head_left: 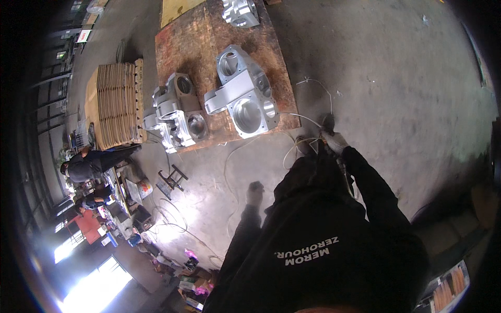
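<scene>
My right hand (334, 142), in a pale work glove, is closed around a thin pale hose (304, 117) in front of my body. Loops of the hose hang about the hand, and one end curves out over the floor. A slim metallic piece (342, 168) shows just below this hand; its kind I cannot make out. My left hand (255, 193), gloved in grey with dark fingertips, hangs low at my left side, away from the table. Its fingers are too blurred to read. Ahead, a large machined metal housing (247, 94) with round bores stands near the table's right front corner.
The worn wooden tabletop (219, 39) carries more metal castings (177, 112) at left and another casting (241, 13) at the far end. Stacked brown cardboard (116, 107) stands left of it. A small dark stand (172, 181) and trailing hoses lie on the floor. People (86, 166) are farther left.
</scene>
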Action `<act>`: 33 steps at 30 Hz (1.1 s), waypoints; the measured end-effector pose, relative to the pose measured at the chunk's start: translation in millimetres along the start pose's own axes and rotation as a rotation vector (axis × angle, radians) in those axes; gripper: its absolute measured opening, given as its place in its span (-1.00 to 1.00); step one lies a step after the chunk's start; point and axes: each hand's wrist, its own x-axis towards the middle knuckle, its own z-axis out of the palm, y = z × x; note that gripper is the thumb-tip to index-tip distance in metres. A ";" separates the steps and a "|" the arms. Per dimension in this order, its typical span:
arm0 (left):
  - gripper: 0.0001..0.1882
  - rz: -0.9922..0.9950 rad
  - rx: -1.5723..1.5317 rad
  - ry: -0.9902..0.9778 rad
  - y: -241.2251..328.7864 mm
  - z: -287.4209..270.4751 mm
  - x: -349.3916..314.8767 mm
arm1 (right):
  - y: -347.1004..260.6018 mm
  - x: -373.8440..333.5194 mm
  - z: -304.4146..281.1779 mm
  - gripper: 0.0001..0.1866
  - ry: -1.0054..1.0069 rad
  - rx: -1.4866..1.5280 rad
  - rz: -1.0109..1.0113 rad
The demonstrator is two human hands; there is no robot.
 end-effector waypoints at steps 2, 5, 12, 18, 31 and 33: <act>-0.85 0.047 -0.057 0.001 -7.9 -4.9 9.2 | -9.8 2.9 7.6 -0.56 0.048 -0.069 -0.035; -0.83 0.376 0.257 -0.018 -45.8 -34.6 43.1 | -42.4 -5.1 15.5 -0.55 0.022 -0.081 -0.097; -0.82 0.070 -0.045 -0.045 47.3 9.9 37.4 | -27.9 4.8 9.4 -0.52 0.072 -0.112 -0.080; -0.82 0.042 -0.019 -0.015 47.0 13.5 38.0 | -36.3 14.9 -12.0 -0.60 0.225 -0.114 -0.379; -0.83 -0.053 -0.018 0.058 9.2 6.2 3.6 | -32.8 80.7 -9.7 -0.51 -0.025 -0.055 -0.097; -0.84 -0.052 0.035 0.072 6.5 -1.5 5.1 | -49.6 71.0 -1.5 -0.50 0.010 -0.006 -0.074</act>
